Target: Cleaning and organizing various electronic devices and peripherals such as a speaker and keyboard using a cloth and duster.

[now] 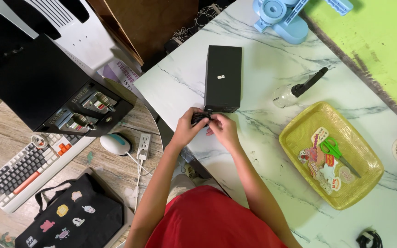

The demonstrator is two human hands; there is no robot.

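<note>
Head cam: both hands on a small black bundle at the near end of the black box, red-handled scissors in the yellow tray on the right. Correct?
Not quite: the scissors have green handles, not red. The head view shows this. The rest stands: the left hand and right hand meet on the small black bundle at the near end of the black box, and the scissors lie in the yellow tray on the right.

A home workspace or hobby room. A white marble-patterned tabletop (272,87) stands beside a round wooden table (111,172) carrying a keyboard (26,167), mouse (115,144) and power strip (143,146). A yellow tray (299,133) holds stickers (320,160) and scissors (338,154); a black tote bag (70,216) lies below.
</note>
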